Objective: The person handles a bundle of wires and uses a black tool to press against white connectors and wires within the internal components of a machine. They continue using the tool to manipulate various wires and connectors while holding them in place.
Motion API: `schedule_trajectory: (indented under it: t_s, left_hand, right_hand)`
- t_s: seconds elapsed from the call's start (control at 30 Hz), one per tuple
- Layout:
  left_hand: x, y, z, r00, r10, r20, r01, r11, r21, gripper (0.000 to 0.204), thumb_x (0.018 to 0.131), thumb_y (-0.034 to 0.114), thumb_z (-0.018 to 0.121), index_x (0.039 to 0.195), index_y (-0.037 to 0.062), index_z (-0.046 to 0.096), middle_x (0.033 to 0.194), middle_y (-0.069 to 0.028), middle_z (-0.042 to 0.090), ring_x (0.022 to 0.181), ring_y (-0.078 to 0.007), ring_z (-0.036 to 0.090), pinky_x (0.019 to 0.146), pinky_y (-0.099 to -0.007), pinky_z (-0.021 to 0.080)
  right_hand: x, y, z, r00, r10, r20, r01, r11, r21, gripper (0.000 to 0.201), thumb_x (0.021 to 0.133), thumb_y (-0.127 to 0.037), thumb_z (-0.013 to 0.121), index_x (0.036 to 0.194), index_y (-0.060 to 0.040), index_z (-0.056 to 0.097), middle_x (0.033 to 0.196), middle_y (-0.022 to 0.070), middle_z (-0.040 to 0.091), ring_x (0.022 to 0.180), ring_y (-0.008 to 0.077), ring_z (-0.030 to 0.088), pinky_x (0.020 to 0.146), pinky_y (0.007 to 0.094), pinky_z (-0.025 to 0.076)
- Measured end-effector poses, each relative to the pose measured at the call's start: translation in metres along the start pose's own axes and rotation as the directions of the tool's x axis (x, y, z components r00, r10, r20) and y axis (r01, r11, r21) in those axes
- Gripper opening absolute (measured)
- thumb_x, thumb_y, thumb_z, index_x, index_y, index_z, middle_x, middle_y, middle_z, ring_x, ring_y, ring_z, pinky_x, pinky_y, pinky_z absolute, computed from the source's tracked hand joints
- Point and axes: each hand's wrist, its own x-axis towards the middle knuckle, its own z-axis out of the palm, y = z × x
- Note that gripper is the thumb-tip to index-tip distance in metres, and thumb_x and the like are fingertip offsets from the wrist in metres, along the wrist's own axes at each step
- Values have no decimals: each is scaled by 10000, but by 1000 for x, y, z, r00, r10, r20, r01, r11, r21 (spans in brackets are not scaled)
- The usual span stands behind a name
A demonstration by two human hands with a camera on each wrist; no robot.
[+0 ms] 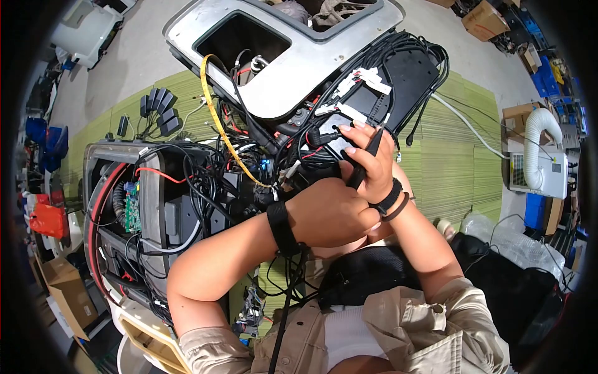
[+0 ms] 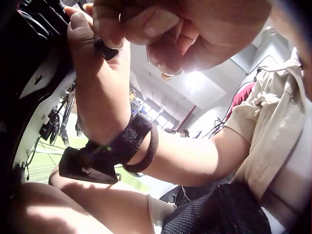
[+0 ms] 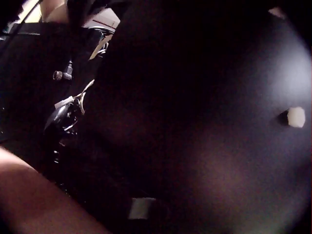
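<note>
Right hand (image 1: 367, 165) grips the rigid, light black tool (image 1: 366, 156) mid-shaft; left hand (image 1: 330, 212) fingers hidden, state indeterminate.

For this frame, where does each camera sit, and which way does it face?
Head: worn high, looking down at the opened machine; both forearms and hands show, right hand gripping a black tool.
Left wrist: low, looking up past the left hand at the right hand and its wristband.
Right wrist: pressed close, mostly dark; cables at left.
Head and left wrist share the right hand.
</note>
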Motion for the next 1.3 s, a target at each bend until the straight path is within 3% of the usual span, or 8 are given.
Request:
schedule_trajectory:
  t_s: [0.37, 0.53, 0.67, 0.77, 0.83, 0.9, 0.97, 1.3]
  left_hand:
    - [-1, 1, -1, 1000, 6, -5, -6, 1000, 19, 159, 711, 177, 621, 613, 113, 514, 568, -22, 515, 519, -202, 562, 511, -315, 458]
    - [-2, 0, -1, 999, 27, -34, -26, 998, 52, 147, 699, 170, 612, 619, 125, 498, 569, -11, 499, 532, -184, 566, 498, -312, 458]
    - [-3, -1, 0, 999, 21, -30, -19, 998, 56, 144, 705, 177, 617, 635, 129, 501, 572, -7, 497, 530, -181, 563, 500, -307, 463]
    - [-3, -1, 1, 999, 15, -47, -13, 999, 41, 152, 709, 182, 622, 628, 127, 505, 571, -8, 497, 530, -180, 563, 502, -306, 465]
    - [-2, -1, 0, 999, 8, -50, -6, 999, 41, 156, 711, 184, 624, 622, 127, 509, 571, -8, 497, 530, -179, 563, 503, -305, 466]
    - [-2, 0, -2, 1000, 0, 1, -1, 999, 33, 171, 714, 186, 633, 604, 124, 518, 577, -9, 503, 533, -179, 565, 508, -303, 469]
    - [-2, 0, -2, 1000, 3, -16, -3, 999, 40, 175, 713, 188, 637, 599, 121, 522, 573, -11, 503, 532, -178, 566, 509, -304, 471]
    - [-1, 0, 0, 999, 9, -41, -6, 998, 64, 250, 758, 221, 654, 574, 108, 526, 565, -20, 502, 515, -185, 557, 500, -304, 467]
  right_hand:
    - [11, -5, -14, 997, 77, 29, -80, 985, 156, 358, 741, -82, 708, 1048, -111, 527, 1163, 107, 649, 1131, 328, 564, 962, 450, 395]
    - [7, -5, -27, 972, 224, -67, -158, 839, 520, 385, 971, -267, 510, 1236, -21, 377, 1218, 265, 565, 1173, 357, 540, 1054, 487, 348]
    - [6, -11, -48, 914, 406, -11, -327, 753, 571, 744, 953, -571, 392, 1396, 12, 261, 1078, 263, 632, 972, 276, 617, 921, 410, 435]
    - [9, -19, -51, 879, 476, -18, -335, 646, 686, 773, 918, -615, 437, 1301, 57, 447, 860, 159, 615, 792, 194, 583, 743, 322, 466]
    - [14, -22, -56, 889, 458, 16, -379, 715, 587, 600, 933, -520, 500, 1119, 41, 604, 819, 114, 602, 754, 182, 560, 699, 307, 452]
    - [25, -19, -59, 954, 293, 67, -293, 858, 422, 426, 914, -378, 567, 1069, 14, 629, 825, 97, 626, 753, 207, 556, 715, 331, 443]
    - [33, -21, -55, 955, 257, 146, -295, 868, 400, 262, 819, -172, 628, 1025, -10, 651, 837, 95, 636, 765, 237, 552, 748, 343, 436]
    - [30, -22, -41, 928, 298, 225, -367, 839, 402, 291, 689, -68, 617, 977, -28, 616, 907, 99, 612, 841, 264, 562, 791, 363, 446]
